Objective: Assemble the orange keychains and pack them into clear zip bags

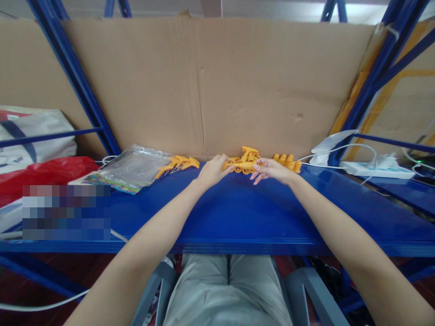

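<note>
Between my hands, against the cardboard, lies a cluster of yellow plastic pieces (243, 167), some with round ring shapes along the front. My left hand (212, 171) curls around the cluster's left end, thumb in front and fingers behind. At the other end, my right hand (273, 171) pinches the yellow pieces with thumb and forefinger, its other fingers loosely stretched. One T-shaped yellow handle (249, 151) stands up behind. Yellow-handled corkscrews (176, 164) with metal spirals lie left of my left hand. More yellow pieces (288, 161) sit just past my right hand.
A clear plastic bag (136, 165) lies left on the blue shelf (234, 217), near a red bag (50, 174). Tall cardboard (244, 81) closes the back between blue posts. A white power strip (377, 170) with cables stands at right.
</note>
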Demonstrator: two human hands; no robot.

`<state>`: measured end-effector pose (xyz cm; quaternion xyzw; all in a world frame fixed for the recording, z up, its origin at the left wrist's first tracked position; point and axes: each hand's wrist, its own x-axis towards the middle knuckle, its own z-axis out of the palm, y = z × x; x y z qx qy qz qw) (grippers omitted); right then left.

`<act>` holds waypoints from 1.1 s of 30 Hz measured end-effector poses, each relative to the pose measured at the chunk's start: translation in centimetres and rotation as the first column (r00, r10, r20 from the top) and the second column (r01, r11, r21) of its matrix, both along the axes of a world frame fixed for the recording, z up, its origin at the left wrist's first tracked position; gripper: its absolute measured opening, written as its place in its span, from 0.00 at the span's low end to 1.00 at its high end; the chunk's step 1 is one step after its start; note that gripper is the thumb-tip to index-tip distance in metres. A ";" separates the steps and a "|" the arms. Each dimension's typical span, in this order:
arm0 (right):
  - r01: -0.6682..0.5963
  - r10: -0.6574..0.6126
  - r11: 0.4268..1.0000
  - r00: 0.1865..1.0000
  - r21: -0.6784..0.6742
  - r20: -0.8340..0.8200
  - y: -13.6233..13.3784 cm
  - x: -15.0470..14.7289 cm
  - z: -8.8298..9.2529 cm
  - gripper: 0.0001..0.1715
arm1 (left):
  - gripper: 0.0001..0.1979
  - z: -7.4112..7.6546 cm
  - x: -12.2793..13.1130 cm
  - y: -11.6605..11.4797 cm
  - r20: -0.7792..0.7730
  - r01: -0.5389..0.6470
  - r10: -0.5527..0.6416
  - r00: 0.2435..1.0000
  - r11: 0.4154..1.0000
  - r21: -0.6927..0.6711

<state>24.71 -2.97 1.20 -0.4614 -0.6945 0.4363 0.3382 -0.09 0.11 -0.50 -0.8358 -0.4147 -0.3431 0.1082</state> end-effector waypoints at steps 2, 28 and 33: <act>0.005 -0.005 1.000 1.000 -0.002 0.010 0.0 -0.2 -0.1 0.20 | 0.11 -0.1 0.0 0.0 0.006 -0.007 0.007 1.000 1.000 0.001; 0.071 -0.071 0.994 0.997 0.087 -0.009 0.0 -0.6 0.0 0.33 | 0.11 -0.2 0.2 -0.3 0.034 0.016 -0.018 0.999 0.998 0.068; 0.121 -0.121 0.993 0.993 -0.003 -0.015 0.3 -0.9 -0.3 0.37 | 0.11 -0.2 0.4 -0.5 0.023 0.007 -0.008 1.000 0.998 0.060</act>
